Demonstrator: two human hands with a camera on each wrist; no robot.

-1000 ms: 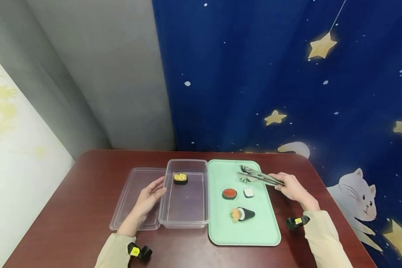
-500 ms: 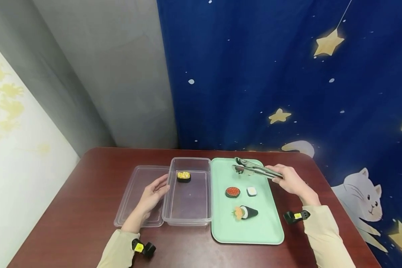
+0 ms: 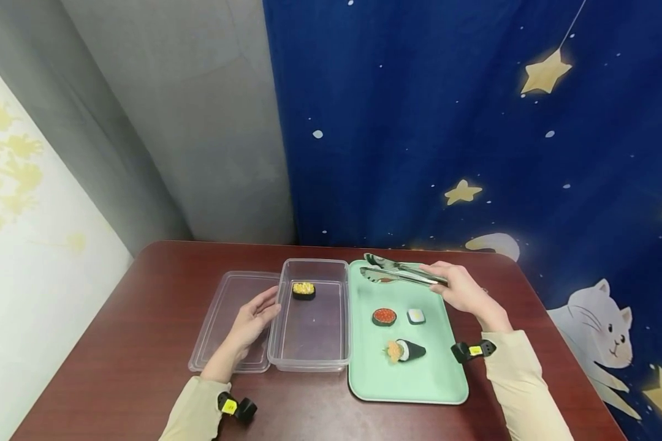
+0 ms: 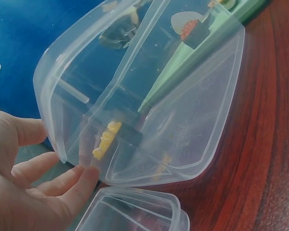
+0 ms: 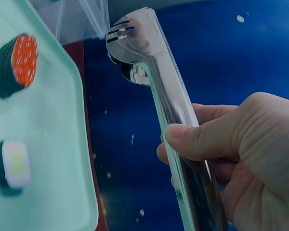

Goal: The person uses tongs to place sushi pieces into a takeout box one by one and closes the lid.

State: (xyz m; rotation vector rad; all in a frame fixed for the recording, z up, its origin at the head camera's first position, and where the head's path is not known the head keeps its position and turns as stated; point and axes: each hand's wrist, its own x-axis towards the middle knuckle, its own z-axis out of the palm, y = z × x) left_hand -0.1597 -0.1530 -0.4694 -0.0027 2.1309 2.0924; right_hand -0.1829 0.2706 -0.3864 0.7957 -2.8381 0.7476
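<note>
Tongs (image 5: 168, 82) and right hand (image 3: 460, 291) have shifted leftward above the tray (image 3: 408, 384), nearer the container (image 3: 309, 366), since the earlier head frames. Right thumb and fingers are closed around the tongs; whether the tong heads hold anything cannot be told. Left hand (image 3: 251, 321) is open, relaxed fingers touching the container's left wall.

Right wrist view alone shows slots in a tong head; left wrist view shows fingertips against the clear wall; head view alone shows the hand roll (image 3: 405, 351) whole.

Count: one tray, one container, one lid (image 3: 215, 321), one pair of tongs. On the tray, three pieces: red-topped piece (image 3: 384, 316), white square piece (image 3: 416, 316), hand roll. Inside the container, one yellow-topped piece (image 3: 304, 291).

Container wall stands between tongs and yellow-topped piece. Left forearm crosses the lid, hiding part.
</note>
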